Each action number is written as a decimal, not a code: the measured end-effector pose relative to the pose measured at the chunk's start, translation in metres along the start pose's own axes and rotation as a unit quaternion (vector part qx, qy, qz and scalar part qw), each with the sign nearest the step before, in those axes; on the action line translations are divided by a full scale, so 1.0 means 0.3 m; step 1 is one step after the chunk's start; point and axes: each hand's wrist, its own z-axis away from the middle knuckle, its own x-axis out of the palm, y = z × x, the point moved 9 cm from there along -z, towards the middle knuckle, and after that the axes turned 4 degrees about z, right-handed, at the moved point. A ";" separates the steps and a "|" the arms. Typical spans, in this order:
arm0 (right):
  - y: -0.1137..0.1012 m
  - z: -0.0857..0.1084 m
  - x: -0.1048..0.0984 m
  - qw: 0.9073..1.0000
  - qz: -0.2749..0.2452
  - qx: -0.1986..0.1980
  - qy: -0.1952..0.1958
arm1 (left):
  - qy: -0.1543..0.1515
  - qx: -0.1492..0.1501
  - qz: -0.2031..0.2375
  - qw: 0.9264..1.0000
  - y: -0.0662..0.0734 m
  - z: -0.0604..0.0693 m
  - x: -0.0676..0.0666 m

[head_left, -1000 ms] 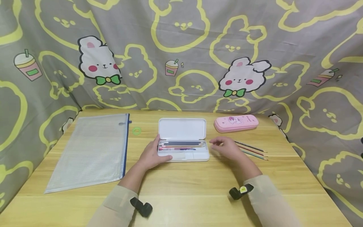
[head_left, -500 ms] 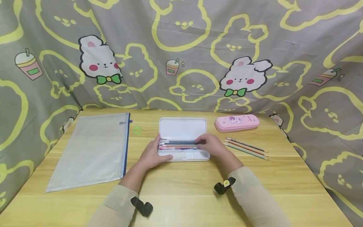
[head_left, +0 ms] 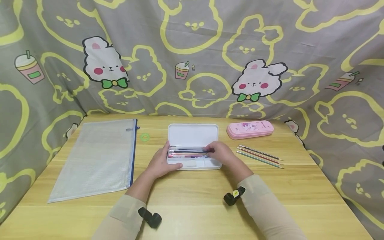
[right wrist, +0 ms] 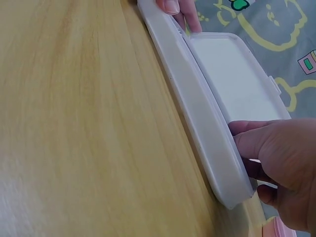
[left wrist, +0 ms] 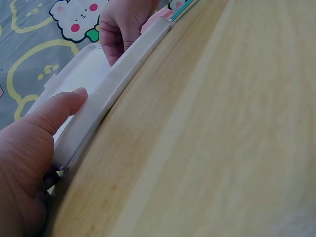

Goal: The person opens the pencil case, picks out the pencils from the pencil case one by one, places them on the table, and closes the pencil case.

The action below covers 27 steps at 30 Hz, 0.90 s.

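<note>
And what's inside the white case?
Several pencils lie lengthwise in the white case, plus something pale in front, too unclear to name. The right hand hides their right ends; the left hand partly covers the front-left corner.

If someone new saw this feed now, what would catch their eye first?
Probably the grey curtain with yellow cartoon outlines, behind the table. Then the open white pencil case near the middle, its left end held by the left hand, the right hand reaching inside. The pink case, back right, also stands out.
</note>
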 end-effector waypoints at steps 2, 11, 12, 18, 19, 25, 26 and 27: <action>0.002 -0.001 0.003 1.000 0.000 -0.002 -0.005 | 0.000 -0.001 -0.001 1.000 -0.001 0.001 0.000; 0.016 0.000 0.001 1.000 -0.020 -0.024 -0.004 | 0.004 0.000 0.002 1.000 0.004 0.004 -0.003; 0.021 0.001 0.001 0.999 -0.025 -0.020 -0.005 | 0.004 -0.001 0.002 1.000 0.003 0.004 -0.003; 0.046 0.022 -0.026 0.999 -0.051 0.007 0.000 | 0.003 -0.005 0.004 1.000 0.002 0.004 -0.001; 0.047 0.028 -0.035 0.999 -0.051 0.006 0.003 | 0.003 -0.003 0.004 1.000 0.002 0.004 -0.001; 0.080 0.081 -0.091 0.998 -0.062 0.000 0.021 | 0.000 -0.007 -0.002 1.000 0.002 0.006 -0.001; 0.093 0.094 -0.100 0.997 -0.072 0.005 0.026 | 0.000 -0.009 -0.002 1.000 0.002 0.006 -0.001; 0.105 0.107 -0.109 0.996 -0.080 0.005 0.029 | 0.000 -0.009 -0.001 1.000 0.004 0.007 -0.002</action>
